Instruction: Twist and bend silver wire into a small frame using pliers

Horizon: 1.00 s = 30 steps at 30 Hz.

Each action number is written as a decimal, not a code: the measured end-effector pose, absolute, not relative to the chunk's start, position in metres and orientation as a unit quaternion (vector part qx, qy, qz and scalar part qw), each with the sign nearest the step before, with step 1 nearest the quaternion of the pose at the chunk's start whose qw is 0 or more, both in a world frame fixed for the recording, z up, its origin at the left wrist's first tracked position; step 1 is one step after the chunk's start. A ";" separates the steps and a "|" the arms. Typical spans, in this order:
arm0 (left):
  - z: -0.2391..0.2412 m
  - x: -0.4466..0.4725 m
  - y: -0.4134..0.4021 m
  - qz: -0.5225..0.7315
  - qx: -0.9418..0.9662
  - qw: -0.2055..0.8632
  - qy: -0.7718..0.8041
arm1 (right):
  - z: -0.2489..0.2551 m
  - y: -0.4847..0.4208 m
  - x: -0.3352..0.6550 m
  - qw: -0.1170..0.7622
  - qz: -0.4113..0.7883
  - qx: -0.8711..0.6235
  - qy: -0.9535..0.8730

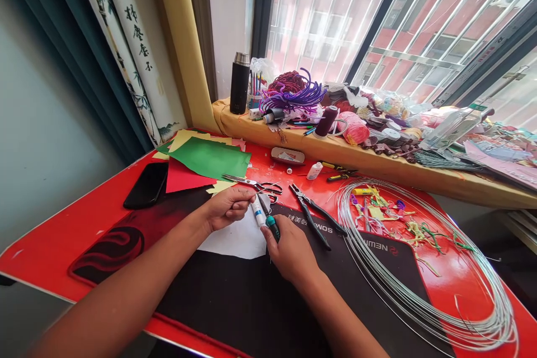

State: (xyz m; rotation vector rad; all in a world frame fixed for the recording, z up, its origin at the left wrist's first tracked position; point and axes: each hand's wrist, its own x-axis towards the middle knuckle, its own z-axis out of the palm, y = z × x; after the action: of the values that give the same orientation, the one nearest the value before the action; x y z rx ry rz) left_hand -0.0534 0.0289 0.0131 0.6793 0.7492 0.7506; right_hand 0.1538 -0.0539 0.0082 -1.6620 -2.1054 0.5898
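Observation:
My left hand (229, 207) is closed in a pinch at the top end of a small white glue tube (258, 213). My right hand (289, 251) is wrapped round a teal-handled tool (272, 225) whose thin tip points down past my fist. Both hands work over a white sheet of paper (237, 238) lying on a black desk mat (235, 296). Scissors (251, 183) lie just beyond my left hand. Black pliers (312, 213) rest on the mat to the right of my right hand.
A coil of silver wire (419, 268) fills the right of the red table (54, 235). Green, red and yellow paper sheets (205, 159) and a black phone (146, 184) lie at the left. The windowsill (335, 148) holds a black flask (240, 83), purple cord and yarn.

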 end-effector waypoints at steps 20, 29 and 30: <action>0.000 -0.063 0.037 0.331 0.353 0.819 0.310 | 0.021 -0.058 0.153 0.195 0.266 -0.570 -0.752; 0.001 -0.061 0.032 0.347 0.379 0.813 0.274 | 0.030 -0.059 0.159 0.240 0.339 -0.516 -0.749; 0.001 -0.061 0.031 0.348 0.382 0.812 0.270 | 0.031 -0.059 0.160 0.243 0.363 -0.507 -0.743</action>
State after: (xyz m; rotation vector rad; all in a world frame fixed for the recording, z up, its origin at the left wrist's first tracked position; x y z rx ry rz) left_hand -0.0609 0.0312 0.0013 0.8147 0.5765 0.7440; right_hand 0.1601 -0.0589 0.0312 -1.3864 -2.0302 0.9907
